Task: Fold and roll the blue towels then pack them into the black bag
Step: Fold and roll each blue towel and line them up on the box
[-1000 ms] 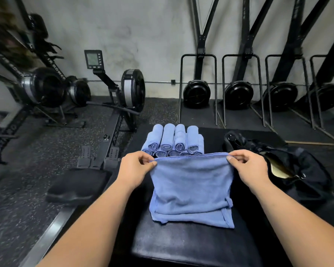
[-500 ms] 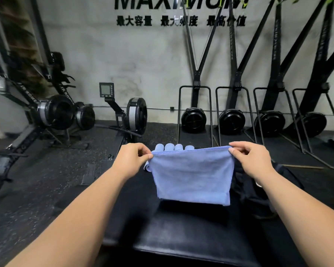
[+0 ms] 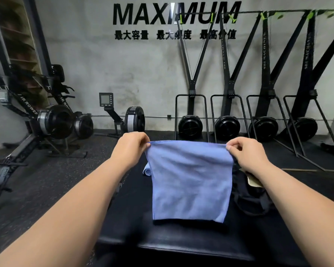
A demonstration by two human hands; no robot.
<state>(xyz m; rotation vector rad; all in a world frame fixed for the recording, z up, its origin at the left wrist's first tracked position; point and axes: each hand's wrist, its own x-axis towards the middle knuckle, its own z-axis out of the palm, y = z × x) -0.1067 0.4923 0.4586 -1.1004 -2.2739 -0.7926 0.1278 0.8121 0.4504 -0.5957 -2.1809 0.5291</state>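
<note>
As rowers line the wall — towel hangs over bench.

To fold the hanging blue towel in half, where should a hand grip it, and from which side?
The blue towel hangs flat, pinched at its top corners by the left hand and right hand. Its bottom edge hangs loose over the black bench, so grip a bottom corner, probably from the side.

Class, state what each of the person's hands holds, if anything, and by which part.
Both hold one blue towel: the left hand pinches its top left corner, the right hand its top right corner, and it hangs spread between them.
</note>
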